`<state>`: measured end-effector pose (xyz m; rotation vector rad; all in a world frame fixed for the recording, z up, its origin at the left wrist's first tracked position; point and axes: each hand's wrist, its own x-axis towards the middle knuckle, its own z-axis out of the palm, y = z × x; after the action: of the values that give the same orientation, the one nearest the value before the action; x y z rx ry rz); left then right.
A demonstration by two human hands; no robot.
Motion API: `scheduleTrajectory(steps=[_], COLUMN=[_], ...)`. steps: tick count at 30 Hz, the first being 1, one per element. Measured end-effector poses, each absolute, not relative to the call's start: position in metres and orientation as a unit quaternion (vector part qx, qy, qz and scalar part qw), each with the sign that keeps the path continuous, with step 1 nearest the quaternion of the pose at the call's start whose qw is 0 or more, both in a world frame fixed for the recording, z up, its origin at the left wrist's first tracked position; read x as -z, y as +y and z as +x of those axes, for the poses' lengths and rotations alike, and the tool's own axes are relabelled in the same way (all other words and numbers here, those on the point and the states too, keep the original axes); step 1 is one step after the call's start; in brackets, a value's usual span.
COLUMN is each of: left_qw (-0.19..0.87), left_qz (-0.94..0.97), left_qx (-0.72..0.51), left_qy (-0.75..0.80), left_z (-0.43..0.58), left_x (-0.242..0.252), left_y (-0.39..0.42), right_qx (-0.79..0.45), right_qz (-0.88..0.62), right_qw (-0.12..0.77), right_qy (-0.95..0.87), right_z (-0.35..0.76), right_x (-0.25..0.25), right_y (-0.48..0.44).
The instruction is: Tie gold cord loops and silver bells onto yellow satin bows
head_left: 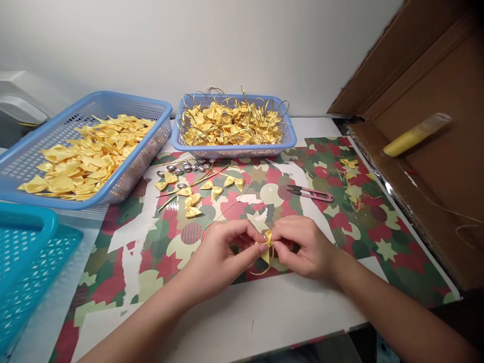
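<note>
Between my fingertips, near the front of the patterned sheet, is a yellow ribbon bow (266,254) with a thin gold cord (260,273) looping below it. My left hand (229,249) pinches the bow from the left, thumb and index finger together. From the other side my right hand (300,247) grips it with thumb and fingers closed. The fingers cover much of the bow's middle. Beyond my hands lie several loose yellow bows (212,190), some gold cord pieces (206,176) and several shiny silver bells (187,166). Pink-handled thread snips (310,193) rest behind my right hand.
A blue basket (234,151) at the back holds bows with gold cords. Another blue basket (124,184) at left holds plain bows; a teal basket (41,222) stands nearer. Cardboard (427,101) walls the right side, with a yellow tube (412,136) on it. Thread scraps (354,194) lie at right.
</note>
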<state>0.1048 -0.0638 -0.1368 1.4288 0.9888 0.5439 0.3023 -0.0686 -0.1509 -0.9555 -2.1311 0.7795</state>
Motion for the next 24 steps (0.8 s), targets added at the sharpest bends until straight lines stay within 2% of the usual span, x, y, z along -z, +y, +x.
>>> scheduleTrajectory(steps=[4,11,18,20,22,24], left_qw=[0.609,0.698,0.748,0.753,0.755,0.753], left_qz=[0.629,0.539,0.475,0.464,0.454,0.444], left_qx=[-0.225,-0.205,-0.210,-0.218,-0.238,-0.276], left_qy=[0.428,0.425,0.412,0.411,0.409,0.400], left_z=[0.105,0.105,0.106,0.107,0.108,0.109], left_x=[0.138,0.140,0.139,0.140,0.140,0.141], left_y=[-0.064,-0.063,-0.059,-0.060,-0.062,-0.065], right_qx=[-0.300,-0.321,-0.404,-0.354,-0.222,-0.095], right_qz=[-0.374,-0.398,-0.380,-0.415,-0.507,-0.591], right_qw=[0.332,0.361,0.342,0.357,0.373,0.315], right_qy=[-0.812,-0.780,-0.758,-0.758,-0.745,-0.736], right_z=[0.300,0.298,0.302,0.313,0.330,0.348], right_x=[0.152,0.153,0.148,0.144,0.143,0.145], right_y=[-0.069,-0.070,-0.068,-0.062,-0.052,-0.042])
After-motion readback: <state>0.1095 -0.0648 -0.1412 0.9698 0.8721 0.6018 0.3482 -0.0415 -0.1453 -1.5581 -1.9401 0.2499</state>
